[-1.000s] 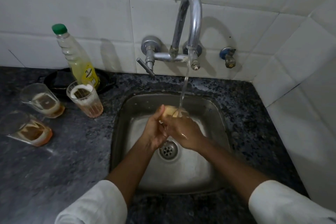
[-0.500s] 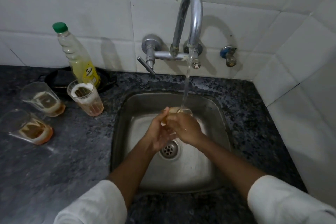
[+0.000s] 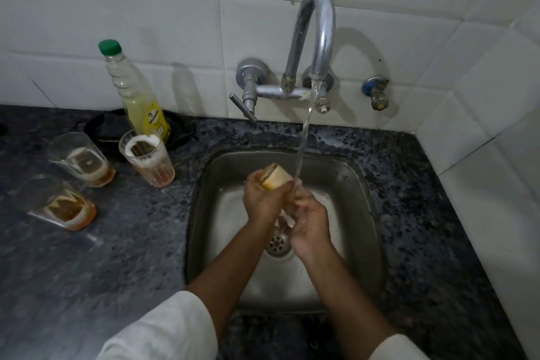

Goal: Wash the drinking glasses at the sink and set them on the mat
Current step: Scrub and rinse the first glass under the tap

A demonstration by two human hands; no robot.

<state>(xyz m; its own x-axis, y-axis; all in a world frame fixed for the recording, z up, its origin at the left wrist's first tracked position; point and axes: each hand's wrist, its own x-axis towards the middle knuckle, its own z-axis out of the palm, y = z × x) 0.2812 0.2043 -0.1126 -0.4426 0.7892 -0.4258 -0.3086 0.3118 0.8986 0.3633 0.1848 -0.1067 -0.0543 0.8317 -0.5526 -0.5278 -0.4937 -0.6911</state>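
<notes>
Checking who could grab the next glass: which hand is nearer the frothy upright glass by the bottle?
Left. The left hand is nearest that frothy glass over the sink; the right hand sits farther right.

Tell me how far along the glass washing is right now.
Nothing looks finished: no washed glass is in view. In hand: one glass held by the left hand and right hand over the sink, beside the running water. Left: three dirty glasses on the counter.
</notes>
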